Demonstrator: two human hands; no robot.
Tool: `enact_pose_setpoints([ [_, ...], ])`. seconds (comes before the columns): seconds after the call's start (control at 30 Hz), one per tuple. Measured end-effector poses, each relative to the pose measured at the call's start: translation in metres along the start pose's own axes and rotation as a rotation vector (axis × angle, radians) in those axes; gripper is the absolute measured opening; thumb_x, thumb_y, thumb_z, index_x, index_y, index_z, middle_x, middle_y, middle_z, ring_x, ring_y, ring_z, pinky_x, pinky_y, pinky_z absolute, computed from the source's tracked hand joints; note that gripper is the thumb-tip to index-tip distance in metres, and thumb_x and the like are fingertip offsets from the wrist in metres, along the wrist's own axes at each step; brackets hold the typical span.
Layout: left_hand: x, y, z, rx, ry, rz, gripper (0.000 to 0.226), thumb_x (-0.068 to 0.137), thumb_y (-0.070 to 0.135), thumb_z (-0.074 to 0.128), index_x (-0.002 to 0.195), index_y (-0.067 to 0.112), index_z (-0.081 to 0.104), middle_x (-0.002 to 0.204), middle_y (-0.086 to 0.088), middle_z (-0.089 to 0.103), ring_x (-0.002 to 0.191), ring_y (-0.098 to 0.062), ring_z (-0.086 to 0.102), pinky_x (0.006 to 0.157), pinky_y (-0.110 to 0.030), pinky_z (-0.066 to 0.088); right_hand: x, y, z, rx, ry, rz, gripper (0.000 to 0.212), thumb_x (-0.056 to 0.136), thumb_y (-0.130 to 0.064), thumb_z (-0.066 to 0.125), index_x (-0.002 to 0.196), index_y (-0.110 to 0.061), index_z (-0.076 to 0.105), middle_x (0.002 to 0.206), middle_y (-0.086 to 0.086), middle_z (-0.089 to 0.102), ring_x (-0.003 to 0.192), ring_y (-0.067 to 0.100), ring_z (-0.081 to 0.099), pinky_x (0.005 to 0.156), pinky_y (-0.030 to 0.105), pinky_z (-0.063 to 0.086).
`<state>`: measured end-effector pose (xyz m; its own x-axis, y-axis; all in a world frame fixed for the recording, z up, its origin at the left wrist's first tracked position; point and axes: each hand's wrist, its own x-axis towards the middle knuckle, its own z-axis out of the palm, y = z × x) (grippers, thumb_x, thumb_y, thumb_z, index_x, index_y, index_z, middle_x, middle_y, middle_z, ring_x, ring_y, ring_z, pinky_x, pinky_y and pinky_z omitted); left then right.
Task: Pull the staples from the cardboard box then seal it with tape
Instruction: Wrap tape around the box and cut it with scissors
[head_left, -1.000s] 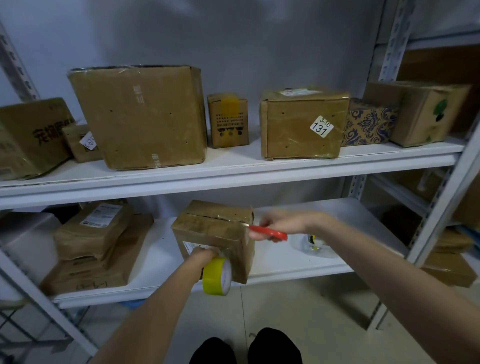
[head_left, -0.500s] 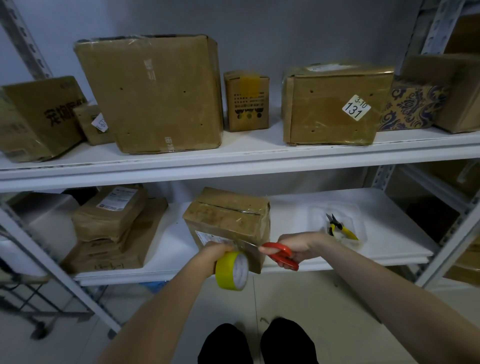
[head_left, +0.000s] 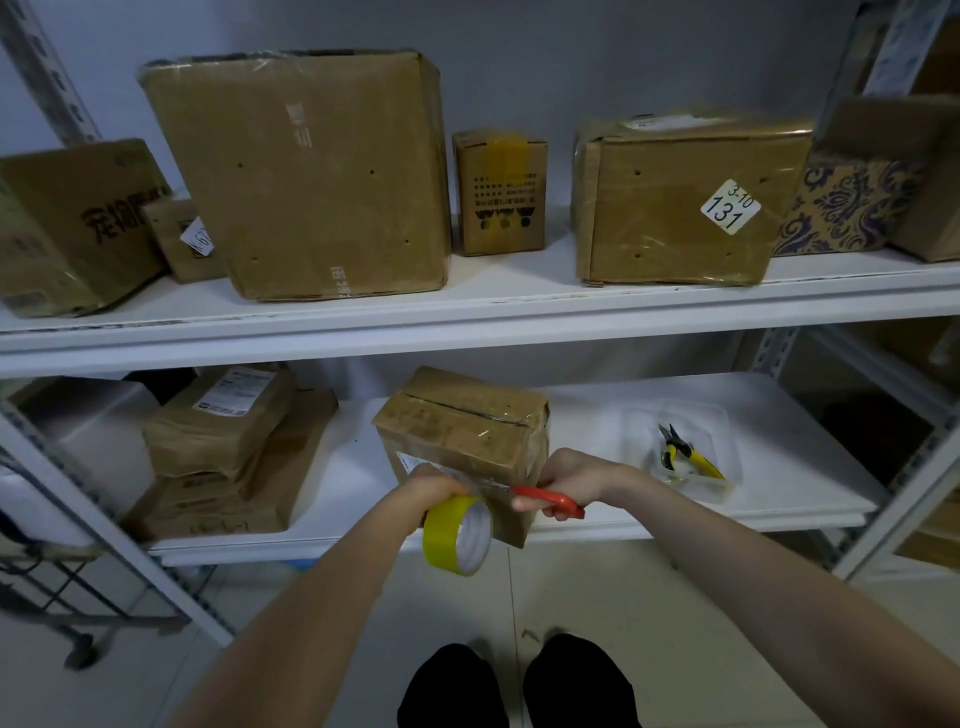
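Observation:
A small brown cardboard box (head_left: 462, 431) sits on the lower white shelf (head_left: 613, 525), its near corner hanging over the front edge; clear tape covers its top seam. My left hand (head_left: 428, 486) holds a yellow tape roll (head_left: 457, 535) against the box's front face. A strip of tape runs from the roll to the box. My right hand (head_left: 571, 475) grips red-handled scissors (head_left: 545, 500), blades pointing left at that strip, just right of the roll.
A clear plastic tray (head_left: 722, 467) with yellow-handled pliers (head_left: 685, 454) lies on the lower shelf to the right. Stacked parcels (head_left: 218, 452) sit at its left. Several boxes line the upper shelf (head_left: 467, 317). Metal uprights stand on both sides.
My right hand brought the scissors down from the box's top right edge to the front face beside the roll. The camera has shifted; the left hand stays on the roll.

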<state>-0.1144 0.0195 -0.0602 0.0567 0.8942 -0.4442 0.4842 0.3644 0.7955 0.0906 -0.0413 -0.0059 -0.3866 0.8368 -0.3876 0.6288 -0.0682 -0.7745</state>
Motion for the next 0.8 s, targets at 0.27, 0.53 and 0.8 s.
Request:
enact_pose_setpoints([
  [0.27,-0.014,0.007,-0.017,0.711,0.225,0.157,0.027,0.087,0.02,0.052,0.11,0.009,0.062,0.117,-0.012,0.063,0.11,-0.032,0.059,0.091,-0.036,0.05,-0.006,-0.006,-0.011,-0.099,-0.081,-0.002,0.016,0.09,-0.034,0.064,0.083,-0.022,0.057,0.057,-0.005,0.057,0.045,0.003,0.052,0.046,0.014,0.045],
  [0.53,-0.05,0.02,-0.022,0.858,0.418,0.441,0.018,0.089,0.019,0.05,0.087,0.016,0.067,0.117,-0.004,0.054,0.094,-0.029,0.062,0.074,-0.033,0.05,0.008,-0.005,0.002,-0.411,-0.212,0.303,0.096,0.072,-0.078,0.052,0.133,-0.005,0.044,0.09,0.014,0.051,0.068,0.016,0.041,0.065,0.03,0.046],
  [0.8,-0.051,0.027,-0.024,0.817,0.347,0.549,0.013,0.086,0.016,0.053,0.078,0.021,0.061,0.133,0.004,0.056,0.109,-0.021,0.06,0.081,-0.028,0.047,-0.047,-0.041,-0.028,-0.336,0.058,0.032,0.013,0.091,-0.03,0.063,0.082,-0.021,0.064,0.069,-0.008,0.057,0.066,0.002,0.059,0.061,0.009,0.045],
])
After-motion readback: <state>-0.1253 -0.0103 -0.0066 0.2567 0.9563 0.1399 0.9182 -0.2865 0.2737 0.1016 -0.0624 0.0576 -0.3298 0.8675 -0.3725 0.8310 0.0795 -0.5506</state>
